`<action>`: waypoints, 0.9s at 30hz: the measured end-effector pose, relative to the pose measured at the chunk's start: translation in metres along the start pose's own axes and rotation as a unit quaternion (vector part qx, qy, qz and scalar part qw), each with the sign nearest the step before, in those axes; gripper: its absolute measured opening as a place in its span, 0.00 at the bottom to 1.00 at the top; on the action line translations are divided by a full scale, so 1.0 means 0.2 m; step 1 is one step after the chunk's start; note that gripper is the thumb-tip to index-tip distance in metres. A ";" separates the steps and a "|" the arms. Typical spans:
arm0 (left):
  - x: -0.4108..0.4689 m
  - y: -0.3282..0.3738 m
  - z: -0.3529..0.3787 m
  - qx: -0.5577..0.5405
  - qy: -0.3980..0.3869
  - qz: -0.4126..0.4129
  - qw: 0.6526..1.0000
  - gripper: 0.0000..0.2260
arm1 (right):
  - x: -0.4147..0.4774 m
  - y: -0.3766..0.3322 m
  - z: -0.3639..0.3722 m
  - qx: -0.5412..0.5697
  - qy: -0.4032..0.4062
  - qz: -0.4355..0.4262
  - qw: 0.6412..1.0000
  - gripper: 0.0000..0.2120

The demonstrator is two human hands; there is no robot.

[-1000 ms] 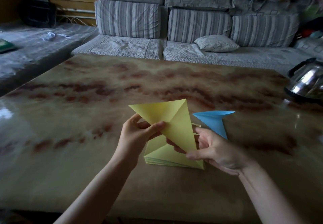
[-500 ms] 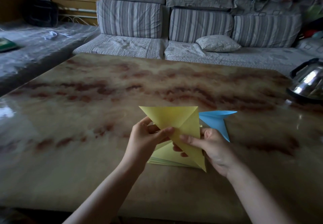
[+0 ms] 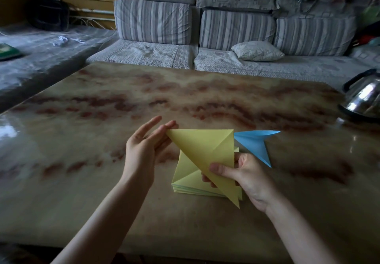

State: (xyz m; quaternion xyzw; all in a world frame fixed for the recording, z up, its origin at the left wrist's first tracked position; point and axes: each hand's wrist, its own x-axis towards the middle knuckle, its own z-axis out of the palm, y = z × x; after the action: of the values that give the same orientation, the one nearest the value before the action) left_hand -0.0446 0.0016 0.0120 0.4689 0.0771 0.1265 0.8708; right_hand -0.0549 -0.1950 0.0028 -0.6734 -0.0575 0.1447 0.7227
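Your right hand point(image 3: 248, 177) pinches the folded yellow paper triangle point(image 3: 205, 150), centre frame; left hand point(image 3: 141, 150), fingers straight, merely touches its tip — poorly steadied, the crease may skew.

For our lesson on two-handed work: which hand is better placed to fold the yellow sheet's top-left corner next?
Probably the left hand: its straight fingers touch that corner, while the right hand pinches the lower part of the yellow sheet, steadying it.
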 end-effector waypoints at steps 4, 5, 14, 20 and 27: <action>0.05 0.08 -0.06 -0.042 0.023 0.035 0.998 0.14 | -0.02 0.00 -0.04 -0.003 0.025 -0.003 1.000 0.14; 0.06 0.09 -0.07 -0.047 0.021 0.034 0.998 0.14 | -0.02 -0.01 -0.04 0.005 0.034 -0.003 0.999 0.14; -0.09 -0.11 0.05 0.121 -0.115 -0.080 0.983 0.17 | 0.00 0.01 0.03 0.065 0.061 0.014 0.996 0.14; -0.10 -0.16 0.06 0.186 -0.103 -0.048 0.976 0.08 | 0.02 0.03 0.04 -0.033 0.060 -0.008 0.998 0.23; -0.08 -0.12 0.04 0.221 -0.140 -0.061 0.963 0.08 | 0.04 -0.04 -0.14 -0.320 0.045 -0.260 0.910 0.35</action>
State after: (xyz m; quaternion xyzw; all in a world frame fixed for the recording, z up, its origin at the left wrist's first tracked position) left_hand -0.0540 -0.0219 -0.0045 0.6572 0.0091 -0.0138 0.7536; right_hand -0.0387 -0.2209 0.0084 -0.8359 -0.2405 -0.1049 0.4821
